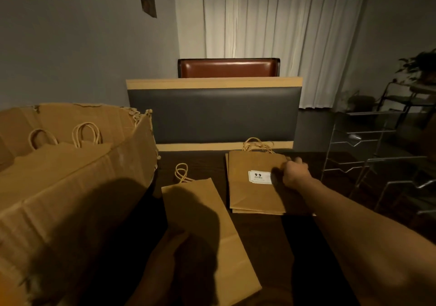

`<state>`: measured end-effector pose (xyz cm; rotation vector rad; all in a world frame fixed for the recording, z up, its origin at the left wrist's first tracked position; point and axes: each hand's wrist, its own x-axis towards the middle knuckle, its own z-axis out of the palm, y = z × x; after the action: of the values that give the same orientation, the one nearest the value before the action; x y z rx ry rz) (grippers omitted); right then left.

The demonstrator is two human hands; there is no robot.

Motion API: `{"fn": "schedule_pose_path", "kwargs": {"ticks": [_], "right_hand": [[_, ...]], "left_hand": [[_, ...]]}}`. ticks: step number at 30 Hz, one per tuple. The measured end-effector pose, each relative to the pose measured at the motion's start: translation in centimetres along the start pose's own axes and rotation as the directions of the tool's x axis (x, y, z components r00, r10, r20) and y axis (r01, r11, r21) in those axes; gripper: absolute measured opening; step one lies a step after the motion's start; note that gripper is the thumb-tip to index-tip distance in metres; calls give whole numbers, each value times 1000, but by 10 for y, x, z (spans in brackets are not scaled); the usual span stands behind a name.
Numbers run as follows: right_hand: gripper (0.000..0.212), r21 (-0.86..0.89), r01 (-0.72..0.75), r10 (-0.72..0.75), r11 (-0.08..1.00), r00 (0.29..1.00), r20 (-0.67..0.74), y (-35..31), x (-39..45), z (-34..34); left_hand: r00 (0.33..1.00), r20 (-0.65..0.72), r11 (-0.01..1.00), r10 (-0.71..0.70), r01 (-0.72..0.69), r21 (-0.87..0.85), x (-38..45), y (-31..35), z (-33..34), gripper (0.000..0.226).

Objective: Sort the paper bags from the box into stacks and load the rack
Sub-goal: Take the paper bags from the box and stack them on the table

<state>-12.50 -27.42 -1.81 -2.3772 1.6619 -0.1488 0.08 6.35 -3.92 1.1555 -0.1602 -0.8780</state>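
A torn cardboard box [70, 187] stands at the left with brown paper bags [59, 150] inside, their twine handles sticking up. On the dark table, a long narrow brown bag [212, 223] lies flat in the middle. My left hand [169, 253] holds its near left edge, in deep shadow. To the right lies a short stack of wider bags [252, 187]; the top one has a white label. My right hand [295, 171] grips the top bag at its right edge. A wire rack [368, 145] stands at the right.
A padded bench back [212, 112] rises behind the table, with a brown chair [228, 67] and white curtains beyond it. A plant [420, 65] sits at the far right. Bare dark table [306, 258] shows between the two bag piles and under my right forearm.
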Motion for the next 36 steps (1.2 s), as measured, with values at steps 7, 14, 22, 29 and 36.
{"fn": "schedule_pose_path", "kwargs": {"ticks": [7, 14, 22, 29, 36], "right_hand": [[31, 695, 235, -517, 679, 825, 227, -63, -192, -23], [42, 924, -354, -659, -147, 732, 176, -57, -246, -19], [50, 995, -63, -504, -80, 863, 14, -43, -256, 4], [85, 868, 237, -410, 436, 911, -44, -69, -248, 14], [63, 693, 327, -436, 643, 900, -19, -111, -225, 34]], "left_hand": [[994, 95, 998, -59, 59, -2, -34, 10, 10, 23], [860, 309, 752, 405, -506, 423, -58, 26, 25, 37], [912, 207, 686, 354, -404, 605, -58, 16, -4, 34], [872, 142, 624, 468, -440, 646, -46, 14, -19, 42], [807, 125, 474, 577, -455, 754, -9, 21, -39, 23]]}}
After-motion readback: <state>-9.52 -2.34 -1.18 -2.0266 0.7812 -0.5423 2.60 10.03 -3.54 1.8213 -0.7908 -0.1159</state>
